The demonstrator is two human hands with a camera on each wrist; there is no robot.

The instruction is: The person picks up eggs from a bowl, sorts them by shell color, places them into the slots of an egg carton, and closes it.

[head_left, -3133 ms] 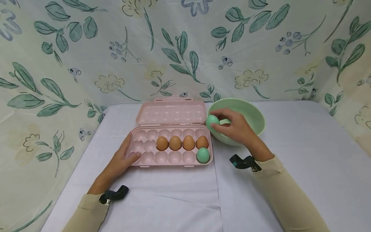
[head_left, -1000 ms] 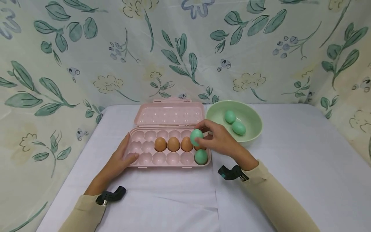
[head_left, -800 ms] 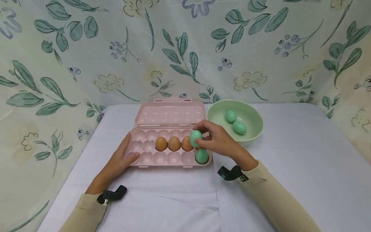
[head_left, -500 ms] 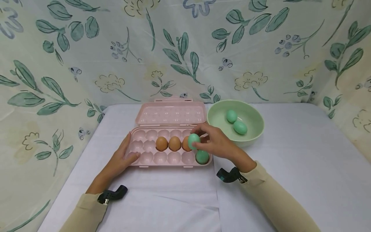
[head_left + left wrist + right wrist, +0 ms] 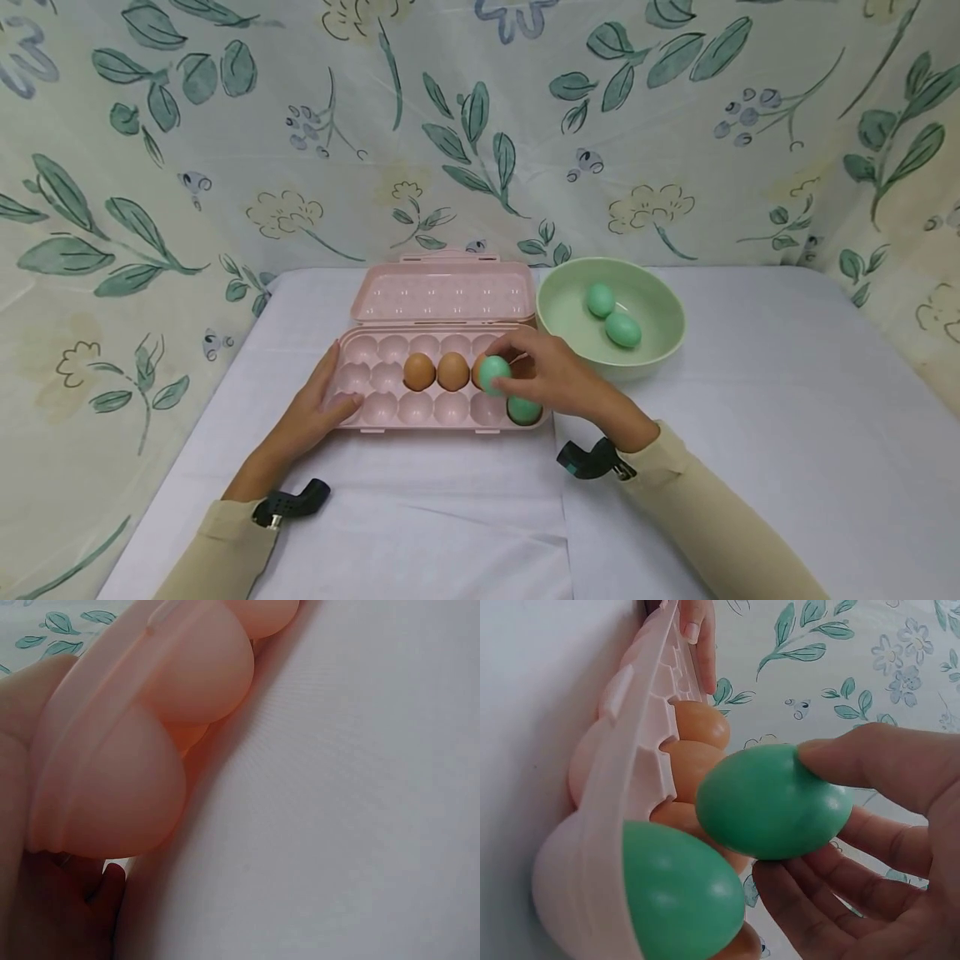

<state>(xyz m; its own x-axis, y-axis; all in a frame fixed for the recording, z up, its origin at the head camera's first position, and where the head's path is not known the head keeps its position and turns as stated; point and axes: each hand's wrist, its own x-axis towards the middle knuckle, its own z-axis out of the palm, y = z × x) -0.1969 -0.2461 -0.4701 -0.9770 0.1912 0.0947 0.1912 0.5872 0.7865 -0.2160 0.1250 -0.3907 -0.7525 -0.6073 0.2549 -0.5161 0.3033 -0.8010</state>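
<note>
My right hand (image 5: 558, 375) pinches a green egg (image 5: 494, 375) between thumb and fingers, above the right part of a pink egg carton (image 5: 431, 429). In the right wrist view that egg (image 5: 772, 802) hangs beside a second green egg (image 5: 679, 892), which sits in the front right cup. Several brown eggs (image 5: 453, 372) stand in the middle row; the hand hides part of them. My left hand (image 5: 313, 412) grips the carton's left end, thumb over the front corner. In the left wrist view the carton's underside cups (image 5: 127, 795) show between thumb and fingers.
Behind the tray the carton's lid (image 5: 442, 293) lies open. A light green bowl (image 5: 660, 321) stands at its right, holding two green eggs (image 5: 611, 317). White cloth (image 5: 450, 517) covers the table; a flowered curtain (image 5: 480, 125) hangs behind.
My right hand has brought the green egg from the bowl's left rim leftward over the carton, then lower and slightly further left. The left hand stays on the carton.
</note>
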